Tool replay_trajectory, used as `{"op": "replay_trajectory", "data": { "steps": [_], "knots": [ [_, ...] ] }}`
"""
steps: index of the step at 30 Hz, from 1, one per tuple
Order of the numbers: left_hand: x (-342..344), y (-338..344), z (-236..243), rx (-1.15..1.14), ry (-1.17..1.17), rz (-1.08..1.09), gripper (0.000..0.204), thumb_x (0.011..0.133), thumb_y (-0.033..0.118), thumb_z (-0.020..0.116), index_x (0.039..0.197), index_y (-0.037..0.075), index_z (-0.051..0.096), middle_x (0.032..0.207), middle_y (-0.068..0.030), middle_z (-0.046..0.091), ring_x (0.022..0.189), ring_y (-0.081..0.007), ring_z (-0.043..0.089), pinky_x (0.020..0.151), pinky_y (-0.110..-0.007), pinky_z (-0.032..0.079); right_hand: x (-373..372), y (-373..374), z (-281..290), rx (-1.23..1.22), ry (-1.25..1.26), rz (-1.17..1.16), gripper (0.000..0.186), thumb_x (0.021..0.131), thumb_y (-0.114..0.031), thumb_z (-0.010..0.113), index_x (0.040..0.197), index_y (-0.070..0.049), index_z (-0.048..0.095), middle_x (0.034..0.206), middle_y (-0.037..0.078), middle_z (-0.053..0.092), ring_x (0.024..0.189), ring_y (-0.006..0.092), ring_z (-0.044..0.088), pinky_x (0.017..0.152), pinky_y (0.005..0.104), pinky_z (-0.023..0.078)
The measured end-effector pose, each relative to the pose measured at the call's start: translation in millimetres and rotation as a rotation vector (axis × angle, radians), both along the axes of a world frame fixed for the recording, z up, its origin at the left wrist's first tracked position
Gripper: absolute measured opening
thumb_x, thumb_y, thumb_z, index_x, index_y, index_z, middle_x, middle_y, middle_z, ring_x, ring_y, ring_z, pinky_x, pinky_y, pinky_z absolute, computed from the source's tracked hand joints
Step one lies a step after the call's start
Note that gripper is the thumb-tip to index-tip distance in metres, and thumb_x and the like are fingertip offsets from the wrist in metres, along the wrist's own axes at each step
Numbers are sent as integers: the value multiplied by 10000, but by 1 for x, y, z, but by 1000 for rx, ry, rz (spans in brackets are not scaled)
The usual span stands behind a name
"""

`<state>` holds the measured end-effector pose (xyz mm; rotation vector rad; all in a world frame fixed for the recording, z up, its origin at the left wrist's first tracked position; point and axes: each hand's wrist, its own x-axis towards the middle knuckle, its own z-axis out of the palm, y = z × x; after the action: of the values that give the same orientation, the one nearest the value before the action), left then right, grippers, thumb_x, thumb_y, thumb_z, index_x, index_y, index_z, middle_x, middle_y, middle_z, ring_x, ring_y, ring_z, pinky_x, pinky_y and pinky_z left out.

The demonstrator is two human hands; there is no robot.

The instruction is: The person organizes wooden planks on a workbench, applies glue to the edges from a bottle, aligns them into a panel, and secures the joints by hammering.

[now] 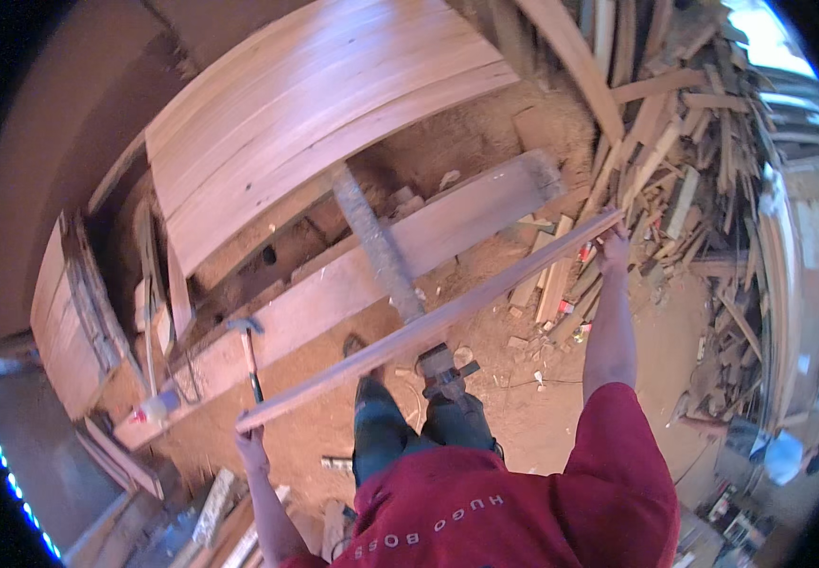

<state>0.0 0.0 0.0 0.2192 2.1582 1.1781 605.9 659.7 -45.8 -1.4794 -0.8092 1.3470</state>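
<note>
A long narrow wooden plank [428,318] spans the head view diagonally, held crosswise in front of me. My left hand [252,442] grips its lower left end, and my right hand [615,248] grips its upper right end. Just above my left hand a hammer [249,350] with a light and dark handle lies on a wide pale board [300,303]. A metal vise or clamp [442,369] shows beside my legs, under the middle of the plank. A rough wooden beam [362,218] runs from the large panel toward it, partly hidden by the plank.
A large planked wooden panel [324,104] lies at the top. Smaller panels [64,322] stand at the left. Piles of offcuts [674,189] fill the right, with more scraps [215,506] at lower left. A small container [157,407] sits on the wide board.
</note>
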Motion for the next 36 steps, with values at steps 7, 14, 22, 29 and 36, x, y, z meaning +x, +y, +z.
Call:
{"op": "replay_trajectory", "data": {
  "steps": [7, 14, 22, 29, 36],
  "knots": [
    [-37, 56, -29, 30, 40, 158, 379, 973, 92, 597, 1338, 54, 503, 1249, -29, 589, 1086, -98, 539, 874, -260, 441, -1, 64, 0, 77, -141, 122, 315, 977, -136, 540, 1287, -113, 591, 1006, -2, 652, 861, 115, 625, 790, 302, 526],
    [-147, 167, -31, 3, 94, 18, 205, 981, 153, 595, 1145, 29, 593, 981, 7, 562, 890, -115, 505, 797, -273, 435, -82, 171, 20, 131, -438, 253, 274, 942, -272, 533, 1077, -66, 654, 861, -6, 594, 775, 115, 544, 695, 285, 452],
    [-217, 210, -69, -98, 151, 20, 262, 998, 184, 575, 1177, -7, 589, 1055, -32, 588, 976, -129, 511, 885, -277, 425, -208, 238, -9, 139, -707, 334, 352, 928, -264, 544, 1076, 27, 674, 881, 78, 677, 808, 184, 610, 753, 325, 472],
    [-261, 197, -107, -159, 166, 56, 384, 1003, 202, 579, 1265, -77, 546, 1161, -66, 576, 1058, -128, 499, 964, -267, 398, -239, 275, -29, 118, -744, 367, 390, 898, -267, 541, 1102, 38, 673, 922, 131, 702, 851, 213, 638, 792, 346, 485],
    [-251, 242, -94, -181, 61, -37, 396, 1000, 217, 588, 1260, -80, 549, 1137, -57, 562, 1049, -125, 480, 971, -269, 384, -214, 294, -41, 68, -921, 301, 404, 880, -312, 539, 1073, 8, 694, 890, 166, 709, 875, 248, 660, 802, 379, 492]
  ]
}}
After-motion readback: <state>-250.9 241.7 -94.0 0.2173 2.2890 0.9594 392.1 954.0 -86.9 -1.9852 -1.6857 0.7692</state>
